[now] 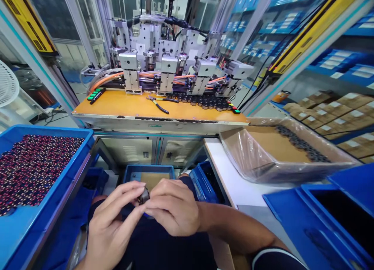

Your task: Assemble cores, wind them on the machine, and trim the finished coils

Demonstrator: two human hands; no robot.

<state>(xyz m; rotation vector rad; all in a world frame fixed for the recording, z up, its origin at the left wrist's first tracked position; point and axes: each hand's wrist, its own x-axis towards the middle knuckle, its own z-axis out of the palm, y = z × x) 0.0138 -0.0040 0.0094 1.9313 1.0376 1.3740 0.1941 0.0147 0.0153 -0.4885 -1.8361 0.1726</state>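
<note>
A small round dark part with a grey metallic rim (144, 196) is held between both hands, above my lap. My left hand (113, 219) grips it from the left, thumb below and fingers on top. From the right, my right hand (174, 207) pinches its edge with curled fingers. Fingertips cover much of the part, so its exact kind does not show. Beneath the hands sits a blue bin (149, 168) with a brown bottom.
At left, a blue tray (87, 135) carries many small dark parts. Ahead, an orange bench (117, 106) holds pliers (159, 105), a marker (97, 96) and rows of black round parts (204, 101) below a machine (168, 67). A plastic-lined box (263, 172) stands right.
</note>
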